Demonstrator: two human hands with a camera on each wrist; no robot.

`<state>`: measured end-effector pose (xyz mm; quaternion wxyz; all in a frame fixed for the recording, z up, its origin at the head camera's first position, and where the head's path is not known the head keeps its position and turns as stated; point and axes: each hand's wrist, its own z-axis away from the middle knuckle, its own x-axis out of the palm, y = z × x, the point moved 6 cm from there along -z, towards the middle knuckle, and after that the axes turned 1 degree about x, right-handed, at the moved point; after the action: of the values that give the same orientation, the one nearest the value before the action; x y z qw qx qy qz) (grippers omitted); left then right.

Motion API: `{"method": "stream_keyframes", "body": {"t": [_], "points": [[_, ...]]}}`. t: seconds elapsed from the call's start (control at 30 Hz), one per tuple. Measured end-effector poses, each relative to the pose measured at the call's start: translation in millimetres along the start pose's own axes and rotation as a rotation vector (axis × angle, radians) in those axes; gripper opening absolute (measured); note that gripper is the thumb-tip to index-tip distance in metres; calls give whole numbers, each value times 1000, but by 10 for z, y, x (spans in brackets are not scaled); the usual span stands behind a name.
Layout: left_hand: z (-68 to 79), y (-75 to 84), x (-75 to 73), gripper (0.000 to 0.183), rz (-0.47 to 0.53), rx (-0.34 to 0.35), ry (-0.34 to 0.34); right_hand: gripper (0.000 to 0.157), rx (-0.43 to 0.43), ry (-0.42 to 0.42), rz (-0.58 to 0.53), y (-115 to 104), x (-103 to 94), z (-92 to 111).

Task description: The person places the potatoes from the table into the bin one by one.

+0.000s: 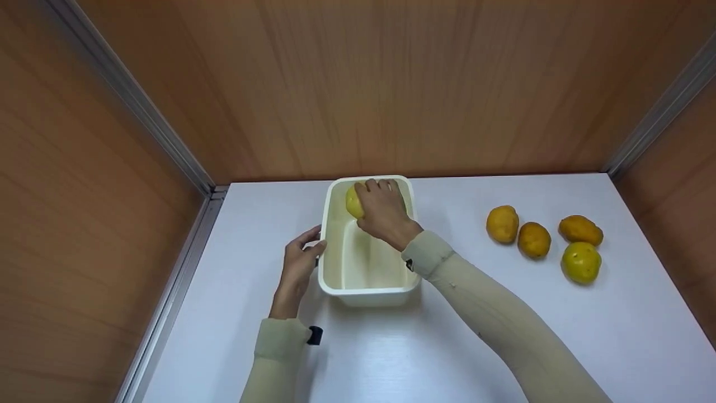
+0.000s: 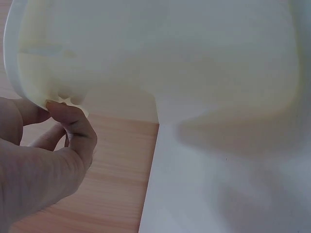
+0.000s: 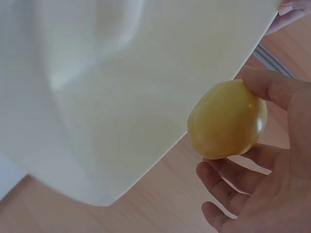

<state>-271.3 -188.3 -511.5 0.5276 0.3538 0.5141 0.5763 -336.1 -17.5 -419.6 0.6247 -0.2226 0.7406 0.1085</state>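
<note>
A deep cream-white plastic bin point(image 1: 369, 291) stands on the white table near its back edge. My left hand point(image 1: 299, 260) pinches the bin's left rim between thumb and fingers; the left wrist view shows these fingers point(image 2: 73, 121) at the edge. My right hand point(image 1: 385, 210) reaches over the far end of the bin and holds a smooth, roundish yellow fruit point(image 1: 353, 202). In the right wrist view, thumb and fingers curl round this fruit point(image 3: 226, 121), close to the bin's wall point(image 3: 146, 97). The part of the bin's interior beneath the right hand is hidden.
On the right side of the table lie two yellow-brown fruits point(image 1: 502, 224) side by side, an oblong one point(image 1: 580, 230) and a yellow-green round one point(image 1: 582, 262). Wooden panels point(image 1: 358, 89) with metal corner strips point(image 1: 151, 117) surround the table at the back and sides.
</note>
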Motion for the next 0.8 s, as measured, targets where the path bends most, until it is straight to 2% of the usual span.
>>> {"method": "stream_keyframes", "body": {"t": [0.17, 0.5, 0.8], "points": [[3, -1, 11, 38, 5, -9, 1, 60, 18, -14, 13, -28, 39, -32], [15, 2, 19, 37, 14, -10, -3, 58, 93, -113, -59, -58, 201, -72], [41, 0, 31, 38, 8, -20, -11, 45, 119, -192, -24, -53, 384, -63]]}}
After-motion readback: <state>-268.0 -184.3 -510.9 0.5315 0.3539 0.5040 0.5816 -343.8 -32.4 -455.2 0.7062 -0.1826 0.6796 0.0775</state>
